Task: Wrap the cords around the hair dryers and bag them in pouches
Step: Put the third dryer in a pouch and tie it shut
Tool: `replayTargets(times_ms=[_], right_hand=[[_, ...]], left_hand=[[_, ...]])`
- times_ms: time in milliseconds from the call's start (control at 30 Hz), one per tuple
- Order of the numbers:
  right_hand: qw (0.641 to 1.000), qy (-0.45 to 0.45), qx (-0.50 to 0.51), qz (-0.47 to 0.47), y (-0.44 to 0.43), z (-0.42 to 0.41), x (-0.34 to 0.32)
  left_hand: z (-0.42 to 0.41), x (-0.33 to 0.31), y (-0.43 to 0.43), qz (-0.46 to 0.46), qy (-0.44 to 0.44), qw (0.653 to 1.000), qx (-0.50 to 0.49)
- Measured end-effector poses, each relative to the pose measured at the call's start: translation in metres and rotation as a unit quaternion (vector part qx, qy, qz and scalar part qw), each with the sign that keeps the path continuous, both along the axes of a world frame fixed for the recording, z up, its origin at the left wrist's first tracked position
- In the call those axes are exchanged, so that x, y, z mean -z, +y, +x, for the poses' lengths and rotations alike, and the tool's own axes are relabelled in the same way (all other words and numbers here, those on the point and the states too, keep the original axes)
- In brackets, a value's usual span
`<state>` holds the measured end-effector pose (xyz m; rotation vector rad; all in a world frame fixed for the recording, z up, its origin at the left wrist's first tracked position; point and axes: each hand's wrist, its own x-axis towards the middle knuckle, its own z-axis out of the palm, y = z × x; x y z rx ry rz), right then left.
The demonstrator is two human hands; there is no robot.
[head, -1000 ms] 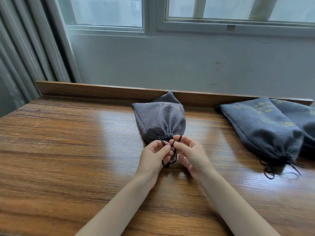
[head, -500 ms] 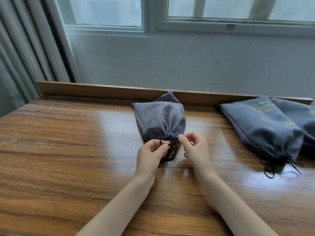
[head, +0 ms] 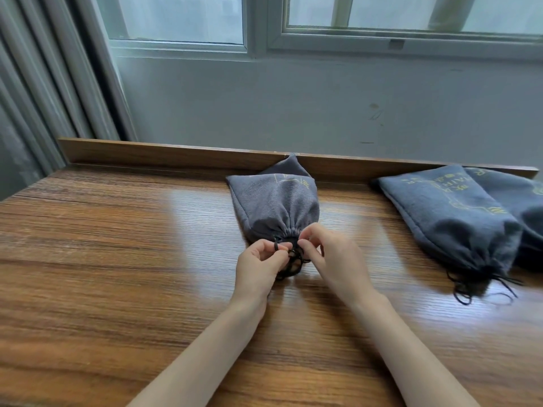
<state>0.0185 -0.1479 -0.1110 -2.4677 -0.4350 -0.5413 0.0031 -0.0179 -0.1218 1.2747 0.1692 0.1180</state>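
Note:
A filled grey pouch (head: 274,205) lies on the wooden table (head: 117,259), its gathered mouth toward me. A black drawstring (head: 292,261) hangs in loops from that mouth. My left hand (head: 258,267) pinches the drawstring on the left of the mouth. My right hand (head: 332,257) pinches it on the right, fingertips nearly touching the left ones. Whatever is inside the pouch is hidden. Two more closed grey pouches lie at the right: one in front (head: 446,218), one partly behind it (head: 526,201).
A raised wooden lip (head: 147,154) runs along the table's back edge, under a grey wall and a window. Curtain folds (head: 38,92) hang at the left. Black cords (head: 476,284) trail from the right pouches onto the table.
My hands drew apart along the drawstring, then came back together at the pouch mouth. The pouch stays in place.

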Motion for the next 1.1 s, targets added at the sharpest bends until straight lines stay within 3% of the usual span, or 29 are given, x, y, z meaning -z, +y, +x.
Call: replayTargets(times_ms=[467,600,667,733,767,867,967,1100], right_hand=[[0.997,0.013,-0.047,-0.065,0.004,0.000,-0.003],[0.995,0.023,-0.036,0.094,0.001,0.008,-0.001],[0.988,0.005,-0.030,0.149,-0.003,0.010,-0.006],[0.972,0.061,-0.037,0.223,-0.007,0.010,-0.015],[0.946,0.117,-0.053,0.298,-0.007,0.007,-0.020],[0.814,0.244,-0.075,0.521,-0.006,0.005,-0.029],[0.663,0.268,-0.065,0.695,-0.013,0.006,-0.032],[0.501,0.274,-0.083,0.817,-0.025,0.007,-0.033]], left_hand=[[0.003,-0.002,-0.001,-0.063,0.007,0.998,0.027],[0.000,-0.003,0.000,-0.008,-0.012,1.000,0.019],[-0.002,-0.004,0.003,0.062,-0.025,0.998,0.011],[-0.002,-0.003,0.007,0.137,-0.045,0.990,0.008],[-0.002,-0.004,0.009,0.163,-0.054,0.985,0.012],[-0.004,-0.005,0.011,0.213,-0.065,0.975,0.024],[-0.004,-0.008,0.014,0.222,-0.049,0.974,0.001],[-0.002,-0.015,0.025,0.250,-0.041,0.967,-0.024]])
